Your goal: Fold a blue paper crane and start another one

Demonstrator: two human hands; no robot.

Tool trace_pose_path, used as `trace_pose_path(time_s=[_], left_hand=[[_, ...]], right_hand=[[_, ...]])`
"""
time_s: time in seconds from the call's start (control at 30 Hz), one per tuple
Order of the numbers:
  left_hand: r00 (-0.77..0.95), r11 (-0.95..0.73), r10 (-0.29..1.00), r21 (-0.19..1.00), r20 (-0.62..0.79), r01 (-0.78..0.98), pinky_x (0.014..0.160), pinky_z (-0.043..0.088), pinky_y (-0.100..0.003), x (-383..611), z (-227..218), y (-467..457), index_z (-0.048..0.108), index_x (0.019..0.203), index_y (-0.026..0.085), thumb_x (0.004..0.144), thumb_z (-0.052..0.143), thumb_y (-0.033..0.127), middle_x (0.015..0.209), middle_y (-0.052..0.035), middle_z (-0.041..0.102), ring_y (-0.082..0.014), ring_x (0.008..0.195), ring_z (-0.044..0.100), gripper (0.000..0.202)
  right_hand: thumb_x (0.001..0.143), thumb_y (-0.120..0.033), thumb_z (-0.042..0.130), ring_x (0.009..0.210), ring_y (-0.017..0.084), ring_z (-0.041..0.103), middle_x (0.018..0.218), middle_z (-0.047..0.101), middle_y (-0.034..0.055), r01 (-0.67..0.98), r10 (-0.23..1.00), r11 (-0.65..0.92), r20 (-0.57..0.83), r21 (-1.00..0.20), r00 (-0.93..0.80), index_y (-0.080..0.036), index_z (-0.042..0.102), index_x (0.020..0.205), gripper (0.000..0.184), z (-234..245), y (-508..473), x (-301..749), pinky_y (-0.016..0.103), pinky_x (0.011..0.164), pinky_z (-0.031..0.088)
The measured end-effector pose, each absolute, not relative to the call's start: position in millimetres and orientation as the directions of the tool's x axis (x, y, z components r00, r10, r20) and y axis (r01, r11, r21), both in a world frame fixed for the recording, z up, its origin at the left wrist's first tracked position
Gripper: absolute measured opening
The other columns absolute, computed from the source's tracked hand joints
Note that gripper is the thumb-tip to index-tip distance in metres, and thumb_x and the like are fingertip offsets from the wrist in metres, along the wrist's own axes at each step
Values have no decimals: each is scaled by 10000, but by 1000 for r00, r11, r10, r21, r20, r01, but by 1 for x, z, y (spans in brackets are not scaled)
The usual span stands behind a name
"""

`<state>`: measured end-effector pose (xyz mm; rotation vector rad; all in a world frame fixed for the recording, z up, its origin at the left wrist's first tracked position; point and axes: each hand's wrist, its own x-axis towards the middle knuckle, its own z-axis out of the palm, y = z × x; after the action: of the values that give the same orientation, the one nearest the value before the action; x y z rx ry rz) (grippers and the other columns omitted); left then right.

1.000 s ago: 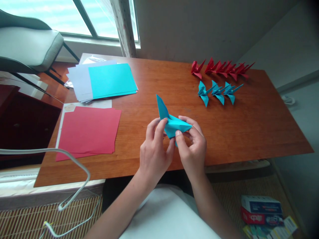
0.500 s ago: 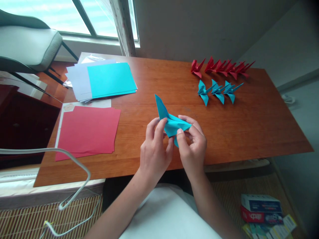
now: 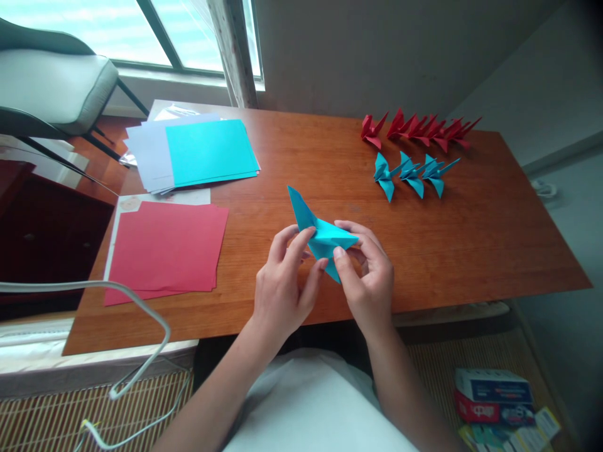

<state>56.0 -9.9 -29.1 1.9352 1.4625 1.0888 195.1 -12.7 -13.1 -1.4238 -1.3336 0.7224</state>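
Paper fold [image 3: 325,235], blue, pinched btwn L hand [image 3: 281,285] & R hand [image 3: 370,279]; underside hidden by them.

One folded blue paper [image 3: 324,237], three blue cranes [image 3: 411,176]

Both bare forearms come up from the lower edge and draw together toward the middle. The left arm [image 3: 214,389] slants up to the right, the right arm [image 3: 405,392] up to the left. The left hand [image 3: 281,285] shows its back, its fingers [image 3: 301,242] stretched forward and upward, the thumb [image 3: 315,273] pressed in under them in a pinch. The right hand [image 3: 372,285] sits just beside it, knuckles raised, fingers curled over and closed against its own thumb.
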Motion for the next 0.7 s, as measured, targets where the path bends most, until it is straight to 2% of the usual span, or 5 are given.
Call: trace_pose_path(time_s=[0.13, 0.33, 0.57, 0.7], left_hand=[[139, -360, 926, 716, 350, 598, 768, 579, -251, 43, -28, -4, 609, 1281, 241, 968, 570, 236, 1336, -89, 627, -131, 856, 733, 316], [165, -433, 876, 587, 453, 684, 655, 542, -206, 37, -28, 1, 716, 1139, 225, 944, 628, 222, 1082, -35, 778, -154, 832, 757, 214], [174, -435, 878, 587, 447, 683, 607, 523, -205, 39, -29, 1, 724, 1104, 198, 950, 617, 221, 1023, -34, 791, -141, 750, 749, 189], [157, -408, 895, 626, 417, 665, 653, 540, -211, 42, -31, 0, 710, 1115, 202, 951, 612, 222, 1052, -37, 780, -140, 780, 746, 191]], right_hand=[[902, -223, 612, 1161, 262, 643, 1245, 659, 86, 368, 979, 121, 171, -922, 108, -237, 700, 1057, 179, -6, -11, 205, 428, 961, 578], [913, -250, 632, 1154, 246, 652, 1295, 639, 60, 289, 990, 115, 135, -950, 50, -245, 705, 999, 112, -10, -8, 216, 404, 951, 573], [927, -276, 634, 1236, 262, 607, 1310, 629, 63, 208, 989, 115, 131, -971, 64, -251, 683, 967, 69, -17, -5, 218, 456, 1044, 512], [928, -285, 635, 1235, 261, 606, 1289, 639, 63, 217, 984, 135, 157, -967, 88, -255, 679, 954, 59, -21, -3, 217, 485, 1084, 478]])
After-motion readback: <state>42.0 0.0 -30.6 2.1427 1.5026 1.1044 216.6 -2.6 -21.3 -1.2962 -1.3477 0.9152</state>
